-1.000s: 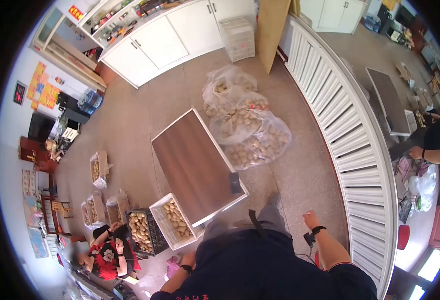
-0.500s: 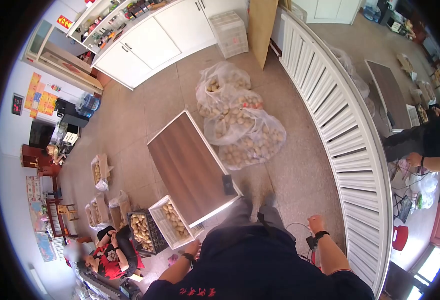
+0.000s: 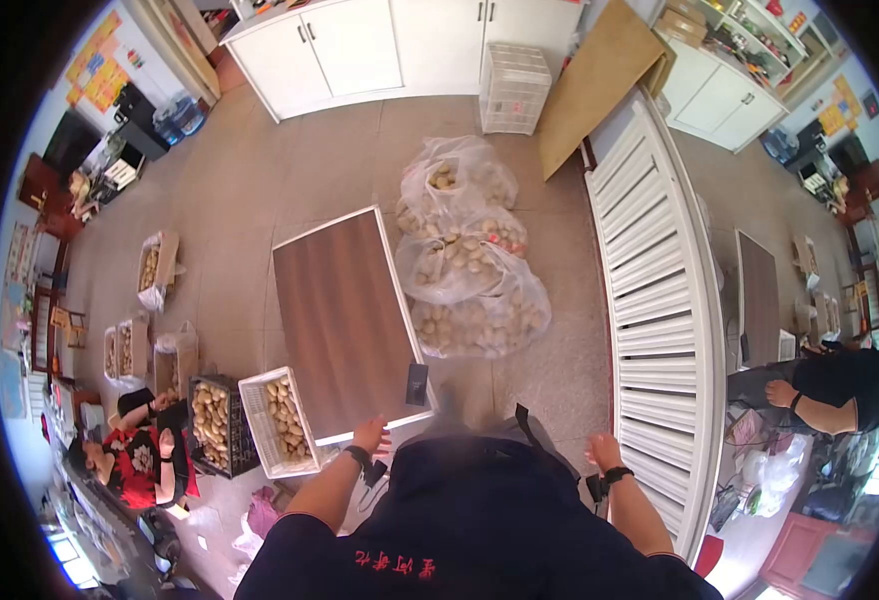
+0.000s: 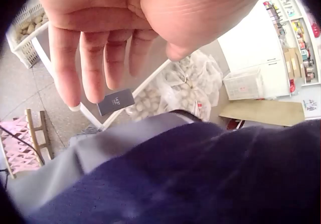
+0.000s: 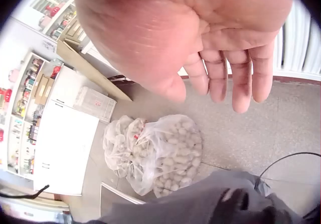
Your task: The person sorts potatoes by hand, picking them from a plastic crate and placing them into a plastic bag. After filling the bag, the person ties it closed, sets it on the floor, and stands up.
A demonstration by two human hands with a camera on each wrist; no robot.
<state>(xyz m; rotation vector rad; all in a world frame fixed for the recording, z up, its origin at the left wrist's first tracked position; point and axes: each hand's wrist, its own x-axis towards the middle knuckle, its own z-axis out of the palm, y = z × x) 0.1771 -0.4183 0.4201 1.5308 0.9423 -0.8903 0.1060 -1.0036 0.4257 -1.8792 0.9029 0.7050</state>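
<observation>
My left hand hangs beside the near edge of a low brown-topped table, holding nothing. In the left wrist view its fingers are nearly straight, and a dark phone with a lit screen shows behind them. That phone lies at the table's near right corner in the head view. Off to my right side, the right hand hangs between my body and the white radiator. Its fingers extend loosely with bare floor behind them in the right wrist view. A white crate of potatoes stands against the table's left side.
Large clear bags of potatoes lie beyond the table to the right. A black crate of potatoes stands left of the white one, near a seated person. The white radiator runs along my right. White cabinets line the back.
The head view has turned, so the table and crates shift left. My left hand has come forward from beside my hip to the table's near edge. The right hand still hangs at my side.
</observation>
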